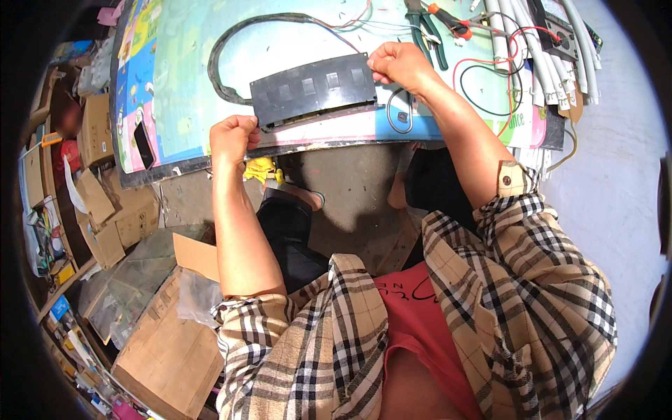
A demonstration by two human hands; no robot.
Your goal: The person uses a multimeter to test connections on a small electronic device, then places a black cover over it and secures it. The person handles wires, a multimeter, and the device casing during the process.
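Note:
A flat black rectangular plastic panel [318, 85] with several small square tabs across its face is held tilted over the table's near edge. My left hand [234, 140] is closed at its lower left corner, thumb and fingers pinched together. At the upper right end my right hand [400, 64] pinches the panel's edge between thumb and fingertips. A thick black cable bundle [217, 59] arcs from beside the panel's left end up and over to thin loose wires [343, 26] behind it. Whatever lies under the panel is hidden.
Green-handled pliers [428, 35], an orange-and-black screwdriver [451, 21] and a multimeter [560, 35] with red and black leads lie on the colourful table mat [178, 70]. White tubes [539, 63] are bundled at right. A phone [144, 145] rests near the left edge; cardboard boxes [133, 210] stand beyond.

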